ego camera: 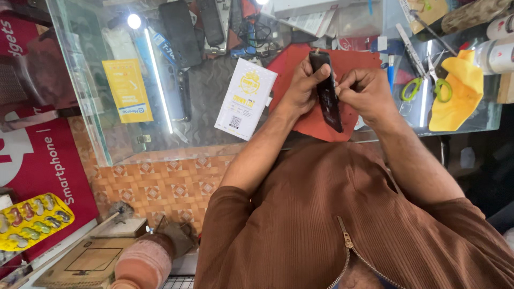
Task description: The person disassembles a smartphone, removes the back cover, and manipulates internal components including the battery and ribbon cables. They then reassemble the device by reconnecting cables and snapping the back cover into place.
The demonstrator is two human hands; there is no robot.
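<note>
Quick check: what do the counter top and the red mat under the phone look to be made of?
Counter top: clear glass, glossy; it mirrors the lights and shows items beneath. Red mat: matte, likely felt or rubber; no shine. Both hands, left hand and right hand, hold the dark phone.

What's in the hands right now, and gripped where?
A black smartphone. Left hand grips its left long edge near the upper end; right hand pinches at its right edge, mid-length.

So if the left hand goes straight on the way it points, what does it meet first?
The left hand already holds the black phone. Past it, probably the heap of papers and cables on the glass counter; depth is unclear.
</note>
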